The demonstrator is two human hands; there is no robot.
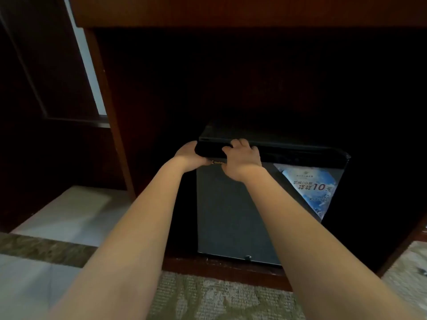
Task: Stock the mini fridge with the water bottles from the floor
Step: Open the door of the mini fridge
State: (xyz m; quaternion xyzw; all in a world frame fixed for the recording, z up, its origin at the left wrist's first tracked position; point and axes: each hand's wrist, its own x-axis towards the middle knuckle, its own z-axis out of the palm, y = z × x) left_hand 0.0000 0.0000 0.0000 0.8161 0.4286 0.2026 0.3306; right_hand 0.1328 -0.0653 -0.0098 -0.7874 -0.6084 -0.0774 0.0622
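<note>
Head view: patterned looped carpet point(219, 296) is running along the bottom, with pale glossy floor tile point(69, 215) lying to the left behind a mottled stone strip point(41, 248). Both bare forearms are reaching forward and up to the mini fridge point(265, 137), which is sitting low in a dark recess of a reddish wooden cabinet point(108, 112). The left hand point(188, 158) is wrapping the top-left corner of the fridge door point(231, 215), its fingers going out of sight behind the edge. The right hand point(241, 160) is sitting just beside it, with fingers curling over the top lip and gripping it. The lip's long axis is running left to right, and both hands are crowding its left end, with the left hand nearer the corner. Judging by that, the door is probably going to swing from the left, pulled toward the camera. The door is looking shut or barely cracked; I cannot tell which. It is a flat, matte, dark grey slab with a glossy black top band. A blue-white paper sticker point(312, 188) is sitting in its upper right. No water bottles are showing anywhere, so stocking is not yet under way.
</note>
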